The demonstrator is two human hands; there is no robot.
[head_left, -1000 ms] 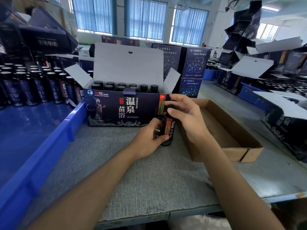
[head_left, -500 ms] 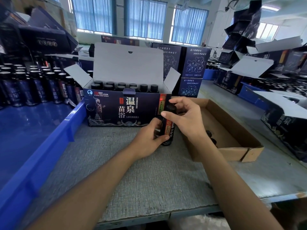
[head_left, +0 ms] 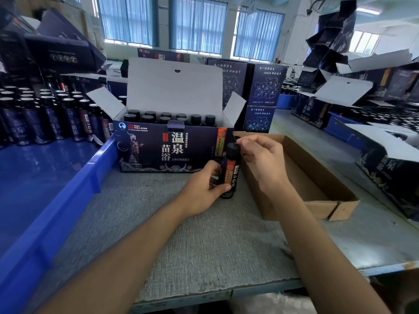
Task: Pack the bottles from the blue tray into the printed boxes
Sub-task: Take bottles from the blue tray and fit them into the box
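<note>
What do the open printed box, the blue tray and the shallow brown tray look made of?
Printed box: cardboard, dark slightly glossy print outside, plain white inside the flaps. Blue tray: moulded plastic, probably; smooth, uniform colour, soft sheen. Brown tray: unprinted matte cardboard, likely corrugated, folded at the corner.
</note>
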